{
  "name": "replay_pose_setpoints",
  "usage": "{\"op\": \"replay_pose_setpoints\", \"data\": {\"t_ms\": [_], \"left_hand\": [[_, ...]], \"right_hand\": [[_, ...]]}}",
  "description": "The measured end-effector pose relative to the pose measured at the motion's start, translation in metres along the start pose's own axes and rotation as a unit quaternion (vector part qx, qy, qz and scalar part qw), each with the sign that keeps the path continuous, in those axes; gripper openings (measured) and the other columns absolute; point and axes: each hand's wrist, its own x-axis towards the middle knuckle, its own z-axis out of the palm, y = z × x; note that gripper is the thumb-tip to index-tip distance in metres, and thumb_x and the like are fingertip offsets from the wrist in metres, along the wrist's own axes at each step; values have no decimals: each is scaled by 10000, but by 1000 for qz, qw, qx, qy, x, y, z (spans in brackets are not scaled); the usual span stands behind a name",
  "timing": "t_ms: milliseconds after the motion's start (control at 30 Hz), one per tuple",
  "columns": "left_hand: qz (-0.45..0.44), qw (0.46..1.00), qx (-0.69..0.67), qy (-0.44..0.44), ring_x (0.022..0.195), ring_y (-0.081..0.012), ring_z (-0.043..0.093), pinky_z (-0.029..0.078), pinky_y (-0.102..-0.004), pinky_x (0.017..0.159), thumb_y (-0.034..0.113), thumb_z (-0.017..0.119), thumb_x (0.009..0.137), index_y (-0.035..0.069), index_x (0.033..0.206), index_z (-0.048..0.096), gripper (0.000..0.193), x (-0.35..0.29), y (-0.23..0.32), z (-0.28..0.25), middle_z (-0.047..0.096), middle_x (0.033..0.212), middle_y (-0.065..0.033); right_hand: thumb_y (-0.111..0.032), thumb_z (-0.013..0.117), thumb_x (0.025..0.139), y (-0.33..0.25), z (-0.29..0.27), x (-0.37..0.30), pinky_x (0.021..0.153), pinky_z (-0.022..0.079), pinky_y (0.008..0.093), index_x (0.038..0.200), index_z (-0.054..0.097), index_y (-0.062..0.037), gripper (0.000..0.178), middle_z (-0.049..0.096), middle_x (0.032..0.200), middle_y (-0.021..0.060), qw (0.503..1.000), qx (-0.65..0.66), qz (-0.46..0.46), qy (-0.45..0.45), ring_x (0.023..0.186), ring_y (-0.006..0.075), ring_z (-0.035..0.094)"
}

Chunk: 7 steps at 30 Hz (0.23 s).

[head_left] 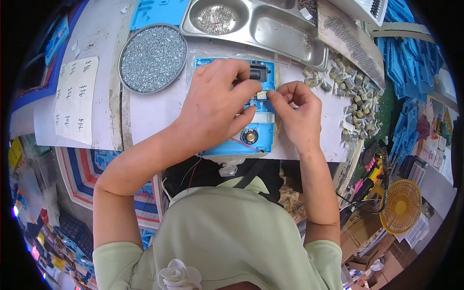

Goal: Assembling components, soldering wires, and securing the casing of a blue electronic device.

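A blue plastic housing (267,137) lies on the white tabletop in front of me. In it sit a black part (259,73), a pale crosswise strip (263,117) and a small round speaker (250,136) with thin red wires. My left hand (215,99) reaches over the housing's left side, its fingers bent; whatever their tips grip is hidden. At the housing's right edge, my right hand (298,113) pinches the end of a small whitish block (262,95) between thumb and forefinger. That block lies between both hands' fingertips.
A round tray of silver screws (152,58) stands at the left. Behind the housing is a steel compartment tray (278,29) with small metal pieces. Small grey-and-white parts (357,99) lie heaped at the right, below a board of dark screws (350,38). A yellow fan (400,207) stands farther right.
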Motion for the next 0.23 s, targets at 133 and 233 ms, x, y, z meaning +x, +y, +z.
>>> {"op": "replay_pose_setpoints", "data": {"t_ms": [133, 233], "left_hand": [[2, 999, 0, -36, 945, -302, 584, 451, -425, 838, 108, 793, 697, 95, 927, 686, 253, 16, -1, -2, 567, 989, -99], [60, 997, 11, -41, 941, -307, 596, 475, -408, 824, 114, 798, 706, 85, 912, 678, 240, 47, -5, 5, 572, 993, -121]], "right_hand": [[-110, 821, 830, 9, -3, 0, 572, 446, 229, 843, 671, -2, 185, 620, 683, -5, 1000, -6, 4, 7, 629, 47, 530], [-163, 838, 808, 13, -4, 7, 636, 515, 272, 863, 693, -38, 199, 682, 705, 38, 997, -59, -36, -15, 636, 107, 619]]}}
